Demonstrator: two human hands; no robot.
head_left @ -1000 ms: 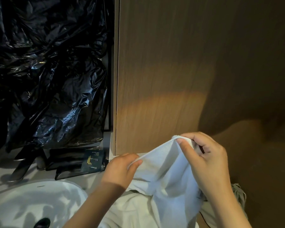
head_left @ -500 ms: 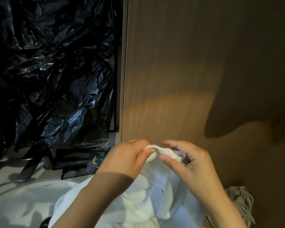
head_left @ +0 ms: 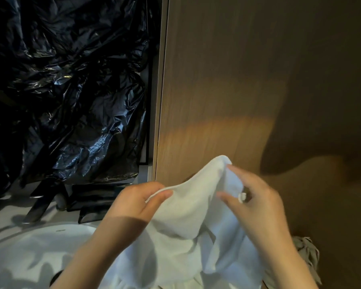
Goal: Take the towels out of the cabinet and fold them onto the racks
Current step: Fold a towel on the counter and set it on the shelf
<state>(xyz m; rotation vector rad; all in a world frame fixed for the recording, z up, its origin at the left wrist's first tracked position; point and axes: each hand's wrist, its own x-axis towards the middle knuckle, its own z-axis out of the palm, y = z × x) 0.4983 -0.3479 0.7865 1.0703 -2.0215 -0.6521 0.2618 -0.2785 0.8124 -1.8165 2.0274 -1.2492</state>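
Observation:
A white towel (head_left: 188, 224) hangs bunched in front of me, low in the middle of the head view. My left hand (head_left: 138, 205) pinches its upper hem between thumb and fingers. My right hand (head_left: 256, 205), a little blurred, grips the towel's raised corner, with cloth wrapped over the fingers. The towel's lower part drapes down out of the frame. Behind the hands stands a closed wooden cabinet panel (head_left: 248, 90). No rack is in view.
Crumpled black plastic sheeting (head_left: 71, 90) fills the left. Below it lie dark flat objects (head_left: 96, 203) on a pale counter, beside a white basin (head_left: 29, 251). A grey tasselled cloth (head_left: 306, 253) shows at the lower right.
My hands have drawn apart again along the towel's edge. The right hand has lifted a corner up and rightward, and the view has shifted slightly.

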